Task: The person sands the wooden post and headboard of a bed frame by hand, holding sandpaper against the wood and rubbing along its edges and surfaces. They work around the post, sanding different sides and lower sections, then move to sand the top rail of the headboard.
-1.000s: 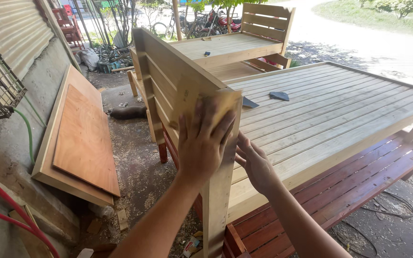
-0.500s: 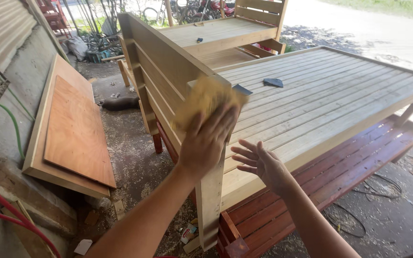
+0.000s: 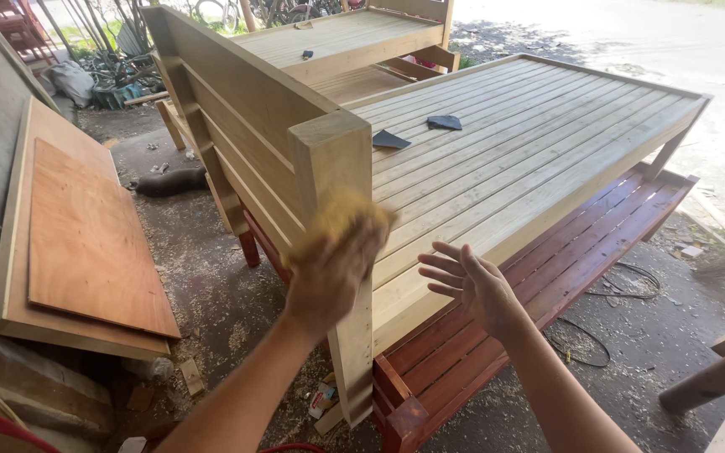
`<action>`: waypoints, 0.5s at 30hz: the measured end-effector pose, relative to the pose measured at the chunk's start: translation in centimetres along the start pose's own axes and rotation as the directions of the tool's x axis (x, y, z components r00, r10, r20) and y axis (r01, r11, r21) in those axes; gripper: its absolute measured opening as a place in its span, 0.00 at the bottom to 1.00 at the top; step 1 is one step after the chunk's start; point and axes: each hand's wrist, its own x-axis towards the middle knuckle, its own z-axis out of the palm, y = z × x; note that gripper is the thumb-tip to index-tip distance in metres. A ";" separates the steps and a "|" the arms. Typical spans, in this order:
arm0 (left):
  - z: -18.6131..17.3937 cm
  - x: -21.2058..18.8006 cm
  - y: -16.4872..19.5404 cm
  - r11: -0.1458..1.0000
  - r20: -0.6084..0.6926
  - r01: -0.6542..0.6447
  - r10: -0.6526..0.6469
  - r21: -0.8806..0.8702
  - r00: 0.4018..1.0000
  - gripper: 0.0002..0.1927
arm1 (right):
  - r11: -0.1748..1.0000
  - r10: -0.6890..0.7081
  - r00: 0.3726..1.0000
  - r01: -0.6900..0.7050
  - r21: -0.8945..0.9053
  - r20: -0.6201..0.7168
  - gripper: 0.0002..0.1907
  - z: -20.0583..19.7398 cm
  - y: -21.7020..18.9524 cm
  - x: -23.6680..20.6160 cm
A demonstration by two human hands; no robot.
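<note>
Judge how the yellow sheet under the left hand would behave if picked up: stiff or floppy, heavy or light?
The yellow sanding sheet bends over the corner post under the left hand, so it is probably floppy. It looks thin, so likely light. Its motion blur hides the surface, so grip is hard to judge.

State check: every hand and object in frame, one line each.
left hand: pressing yellow sandpaper against the corner post
right hand: open, fingers spread, empty
slatted bed frame: bare wood, upright
two dark sandpaper pieces: lying flat on the slats
plywood panel: leaning on the wall
</note>
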 end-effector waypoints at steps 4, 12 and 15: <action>0.4 1.5 -1.1 0.988 0.003 0.094 -0.095 -0.123 0.996 0.23 | 0.998 -0.049 0.999 0.049 -0.032 0.003 0.41 2.5 1.3 1.3; 0.6 -14.1 6.3 0.916 0.299 -0.267 0.356 -0.301 0.885 0.27 | 0.999 -0.041 0.994 0.039 -0.026 -0.099 0.39 4.0 0.9 0.0; 2.3 -11.8 4.0 0.885 0.148 -0.165 0.251 -0.435 0.957 0.24 | 0.993 -0.116 0.980 0.118 0.006 -0.160 0.38 4.8 -0.3 0.5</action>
